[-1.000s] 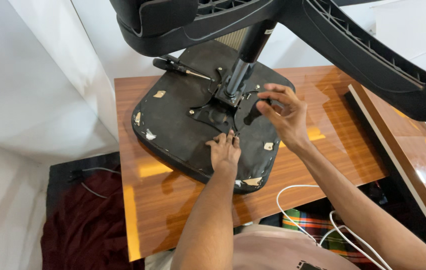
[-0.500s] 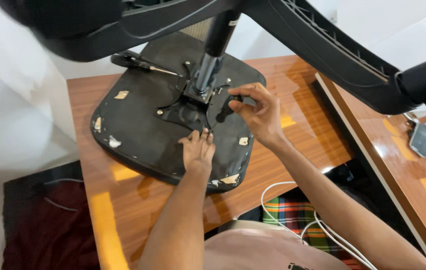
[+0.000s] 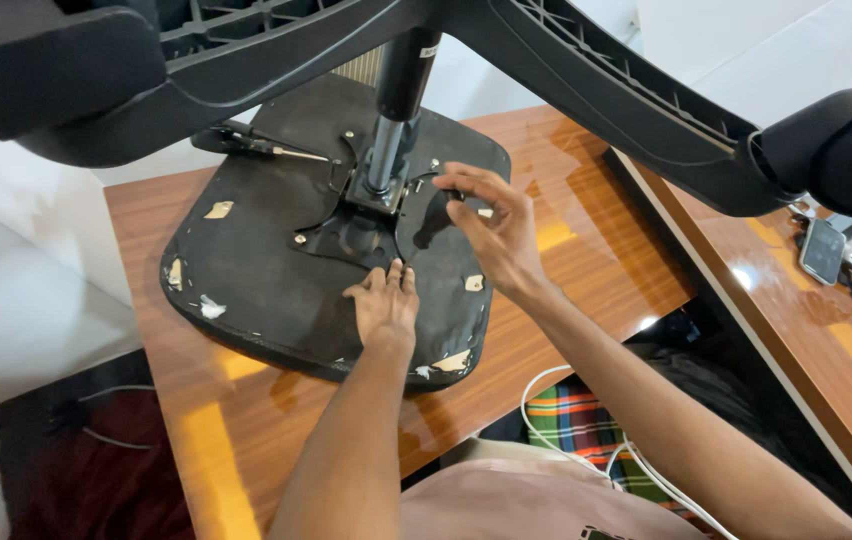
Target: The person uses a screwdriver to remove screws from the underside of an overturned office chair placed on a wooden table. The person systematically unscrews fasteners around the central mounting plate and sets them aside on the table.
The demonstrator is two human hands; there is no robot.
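Observation:
An upturned black chair seat [image 3: 256,270] lies on a glossy wooden table [image 3: 586,260], its torn underside facing up. A metal gas column [image 3: 384,150] rises from the mounting plate [image 3: 346,235] to the black star base [image 3: 626,95] overhead. My left hand [image 3: 383,305] rests flat on the seat just below the plate, holding nothing. My right hand [image 3: 496,235] pinches the upper end of a black lever [image 3: 431,222] beside the column. A screwdriver [image 3: 246,143] lies on the far edge of the seat.
A second wooden desk [image 3: 816,330] stands at the right with a phone [image 3: 823,250] on it. White cables [image 3: 546,400] and a plaid cloth [image 3: 571,425] lie below the table edge. A dark red cloth [image 3: 96,470] covers the floor at left.
The view has swung, so the seat sits further left and higher in frame. My left hand stays flat on the seat; my right hand stays at the lever, fingers slightly shifted.

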